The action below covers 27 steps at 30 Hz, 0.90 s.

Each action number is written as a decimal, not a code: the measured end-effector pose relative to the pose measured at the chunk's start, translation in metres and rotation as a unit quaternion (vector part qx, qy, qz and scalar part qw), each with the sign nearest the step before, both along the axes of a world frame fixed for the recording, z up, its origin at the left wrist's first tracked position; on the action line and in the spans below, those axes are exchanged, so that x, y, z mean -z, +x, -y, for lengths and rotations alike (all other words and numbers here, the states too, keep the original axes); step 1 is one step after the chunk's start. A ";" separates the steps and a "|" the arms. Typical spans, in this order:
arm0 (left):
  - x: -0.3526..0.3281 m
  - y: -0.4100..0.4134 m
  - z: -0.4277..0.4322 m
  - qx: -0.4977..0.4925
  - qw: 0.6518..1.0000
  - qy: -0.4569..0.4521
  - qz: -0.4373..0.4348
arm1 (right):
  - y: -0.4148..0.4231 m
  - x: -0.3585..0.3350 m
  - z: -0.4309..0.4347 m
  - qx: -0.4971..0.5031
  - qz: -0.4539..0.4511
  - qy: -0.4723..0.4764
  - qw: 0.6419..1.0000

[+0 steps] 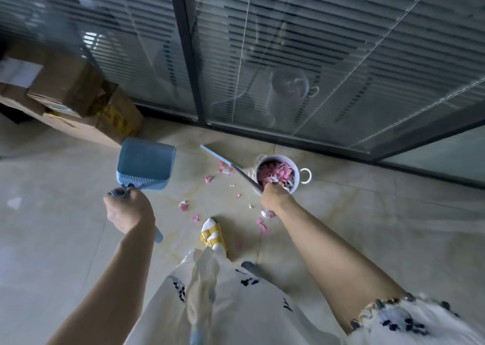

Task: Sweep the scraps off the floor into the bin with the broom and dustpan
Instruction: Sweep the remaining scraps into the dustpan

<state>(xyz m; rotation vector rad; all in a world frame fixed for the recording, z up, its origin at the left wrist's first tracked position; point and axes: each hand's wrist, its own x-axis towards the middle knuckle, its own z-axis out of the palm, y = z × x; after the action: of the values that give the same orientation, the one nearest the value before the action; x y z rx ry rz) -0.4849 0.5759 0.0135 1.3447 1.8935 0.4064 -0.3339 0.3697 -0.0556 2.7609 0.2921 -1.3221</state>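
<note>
Head view has my left hand (128,211) closed on the lifted dustpan (145,163) and my right hand (275,199) gripping the broom (231,169) beside the part-filled bin (278,172) — I judge a second sweep is due — scraps (207,203) lie scattered on the floor (65,213).

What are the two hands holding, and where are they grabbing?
The left hand grips the blue dustpan by its handle, lifted off the floor. The right hand grips the broom partway along its long handle.
</note>
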 end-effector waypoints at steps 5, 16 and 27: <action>0.002 -0.059 0.047 -0.004 1.000 0.008 0.011 | -0.055 0.006 0.044 -0.022 0.001 0.005 1.000; 0.004 -0.164 0.132 -0.012 1.000 -0.017 0.011 | -0.169 -0.021 0.163 0.027 -0.017 0.020 0.999; 0.014 -0.254 0.110 -0.024 0.999 -0.031 0.020 | -0.218 -0.011 0.103 0.257 -0.102 0.168 0.946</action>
<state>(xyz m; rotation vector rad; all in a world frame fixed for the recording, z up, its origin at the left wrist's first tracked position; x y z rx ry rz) -0.7389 0.4662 -0.0009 1.2446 1.8922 0.3920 -0.5521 0.2666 -0.0447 3.1188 -0.2433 -1.8335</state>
